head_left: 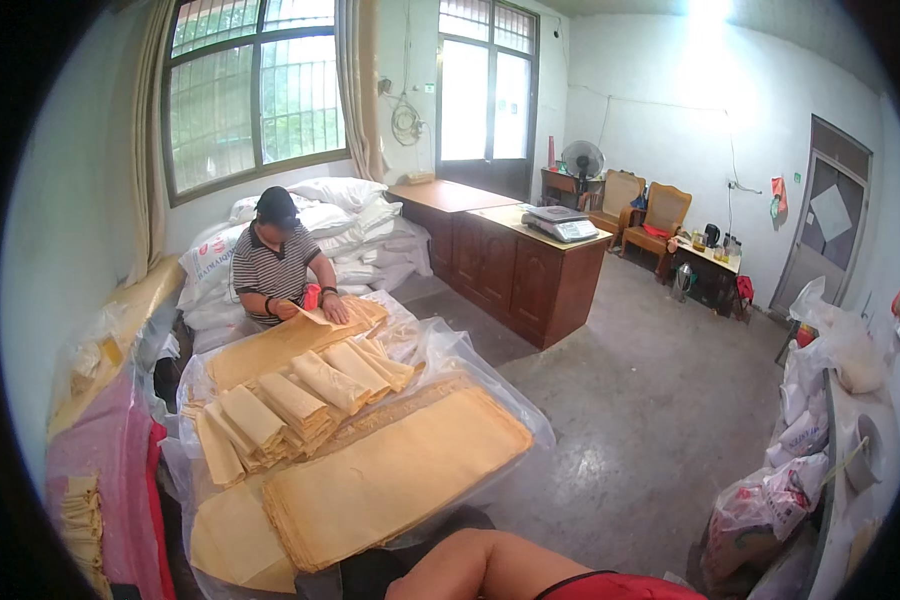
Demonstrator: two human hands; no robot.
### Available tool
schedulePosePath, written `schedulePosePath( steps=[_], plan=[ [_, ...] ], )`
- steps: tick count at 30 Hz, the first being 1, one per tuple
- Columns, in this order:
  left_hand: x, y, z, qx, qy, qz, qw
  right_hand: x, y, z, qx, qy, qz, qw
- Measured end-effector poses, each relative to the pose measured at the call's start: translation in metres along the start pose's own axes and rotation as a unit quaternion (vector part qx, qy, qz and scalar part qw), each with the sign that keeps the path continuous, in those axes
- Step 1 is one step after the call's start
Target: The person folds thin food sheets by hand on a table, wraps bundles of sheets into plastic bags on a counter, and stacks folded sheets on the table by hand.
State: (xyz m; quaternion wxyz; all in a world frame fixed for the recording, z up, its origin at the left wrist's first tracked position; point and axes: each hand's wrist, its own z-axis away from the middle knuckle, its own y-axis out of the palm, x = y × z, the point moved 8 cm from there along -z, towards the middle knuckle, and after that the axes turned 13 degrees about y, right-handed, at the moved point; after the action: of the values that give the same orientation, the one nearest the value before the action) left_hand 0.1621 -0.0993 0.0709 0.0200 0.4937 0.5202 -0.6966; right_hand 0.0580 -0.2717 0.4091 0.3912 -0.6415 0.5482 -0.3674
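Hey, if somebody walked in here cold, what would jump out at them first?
Probably the yellow-tan sheets stacked flat on clear plastic in the foreground, with folded bundles in a row behind them. Beyond those a co-worker in a striped shirt handles a sheet, in front of white sacks piled under the window. The wearer's hands are out of view.

A broad stack of tan sheets [400, 475] lies flat on clear plastic — long edges tilted, corners squared.

Work table [185, 470] is covered by clear plastic sheeting [470, 365]. Directly on it: a large flat stack of yellow-tan sheets [400, 475], folded sheet bundles [300, 400] in rows, and another flat stack [270, 350] behind them.
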Motion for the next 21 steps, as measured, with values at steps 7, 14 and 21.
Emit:
schedulePosePath(
  steps=[7,14,21],
  plan=[
    [0.002,-0.006,-0.002,-0.005,0.004,-0.003,1.000,-0.003,0.039,-0.003,0.154,0.004,-0.099,0.983],
    [0.005,-0.009,0.002,-0.016,0.013,-0.002,1.000,0.000,0.041,-0.008,0.121,-0.056,-0.287,0.948],
    [0.005,-0.015,0.012,-0.037,0.039,-0.002,0.999,0.019,-0.003,-0.033,-0.159,-0.050,-0.089,0.982]
  ],
)
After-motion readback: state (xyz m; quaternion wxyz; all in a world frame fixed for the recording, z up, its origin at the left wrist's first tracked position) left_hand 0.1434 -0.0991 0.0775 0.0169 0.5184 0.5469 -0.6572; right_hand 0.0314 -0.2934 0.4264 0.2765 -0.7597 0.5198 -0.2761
